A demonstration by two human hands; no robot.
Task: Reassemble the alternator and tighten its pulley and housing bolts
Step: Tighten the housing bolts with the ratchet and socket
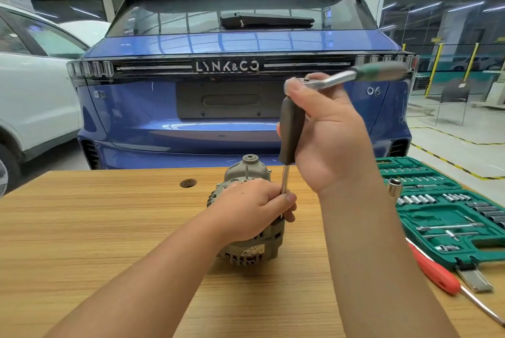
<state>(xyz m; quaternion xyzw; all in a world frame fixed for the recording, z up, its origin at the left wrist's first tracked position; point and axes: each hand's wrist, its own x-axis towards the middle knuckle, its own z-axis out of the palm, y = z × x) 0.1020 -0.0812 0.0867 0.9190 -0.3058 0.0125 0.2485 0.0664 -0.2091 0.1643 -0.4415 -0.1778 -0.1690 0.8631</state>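
The right hand (328,133) is raised above the worktop (95,228), its fingers curled round the dark grey handle of a long driver (291,133) that stands nearly upright. The same hand also pinches the head of a ratchet (352,75) at the top of the driver; the ratchet's shiny shank and green grip stick out to the right, blurred. The driver's thin metal shaft runs straight down from the handle to the left hand (254,206).

The left hand rests on top of the alternator (251,244), thumb and fingers closed round the lower end of the shaft, steadying it against the housing. Where the tip meets the housing is hidden by the fingers.

The alternator sits near the middle of the wooden worktop, its grey finned body partly covered by the left hand, with the rounded end and a nut at its tip pointing away from the person. A small round hole (188,183) in the worktop lies to its left.

To the right, an open green socket set (442,212) lies on the worktop with rows of sockets and bits in its tray. One loose socket (394,187) stands at its near left edge. A screwdriver (437,275) with a red handle lies in front of the case, its blade pointing to the lower right.

Beyond the worktop stands the rear of a blue car (232,78), and a white car (32,92) is parked to the left.
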